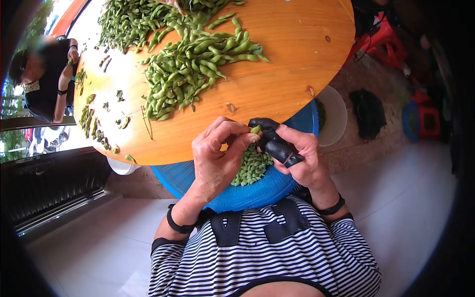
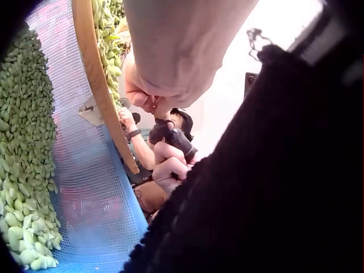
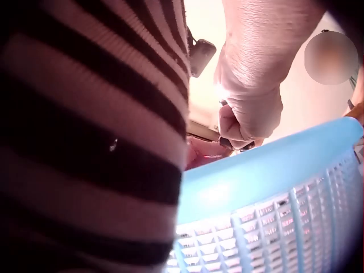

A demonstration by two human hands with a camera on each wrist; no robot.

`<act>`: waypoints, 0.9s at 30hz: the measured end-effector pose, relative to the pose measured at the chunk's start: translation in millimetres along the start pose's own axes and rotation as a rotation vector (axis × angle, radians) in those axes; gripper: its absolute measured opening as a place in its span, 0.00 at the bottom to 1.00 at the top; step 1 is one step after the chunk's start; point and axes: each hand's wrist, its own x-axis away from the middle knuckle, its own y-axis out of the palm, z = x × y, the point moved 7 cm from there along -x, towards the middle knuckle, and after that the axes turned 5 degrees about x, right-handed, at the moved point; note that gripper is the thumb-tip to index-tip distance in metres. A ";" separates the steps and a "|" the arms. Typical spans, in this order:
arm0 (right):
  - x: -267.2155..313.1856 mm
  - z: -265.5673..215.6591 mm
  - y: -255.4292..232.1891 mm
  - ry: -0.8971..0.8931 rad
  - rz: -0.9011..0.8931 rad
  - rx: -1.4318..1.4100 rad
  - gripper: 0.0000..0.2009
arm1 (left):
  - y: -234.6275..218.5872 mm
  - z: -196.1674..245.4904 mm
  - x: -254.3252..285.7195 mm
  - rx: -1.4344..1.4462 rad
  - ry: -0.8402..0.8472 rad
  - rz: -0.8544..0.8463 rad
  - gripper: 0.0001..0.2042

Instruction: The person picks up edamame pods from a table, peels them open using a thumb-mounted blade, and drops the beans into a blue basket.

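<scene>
In the head view my left hand (image 1: 215,151) pinches a green edamame pod (image 1: 256,129) between thumb and forefinger. My right hand (image 1: 309,156) meets it from the other side, its curled fingers at the pod's end. Black finger covers (image 1: 282,150) sheathe two digits of the right hand and partly hide the contact. Below both hands, shelled green beans (image 1: 251,171) lie in a blue mesh basket (image 1: 173,179) against my striped shirt. The left wrist view shows a broad heap of these beans (image 2: 25,142) beside the basket's mesh wall.
A round wooden table (image 1: 277,54) overhangs the basket, bearing a pile of edamame pods (image 1: 185,74) and scattered scraps. Another person (image 1: 47,79) sits at its far left. On the floor to the right are a whitish basin (image 1: 336,116), a dark bag (image 1: 367,114) and red stools (image 1: 388,47).
</scene>
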 end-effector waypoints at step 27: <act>15.1 -18.7 -33.7 -0.367 0.106 0.702 0.18 | -6.9 -15.8 53.7 -0.158 -0.196 -0.417 0.03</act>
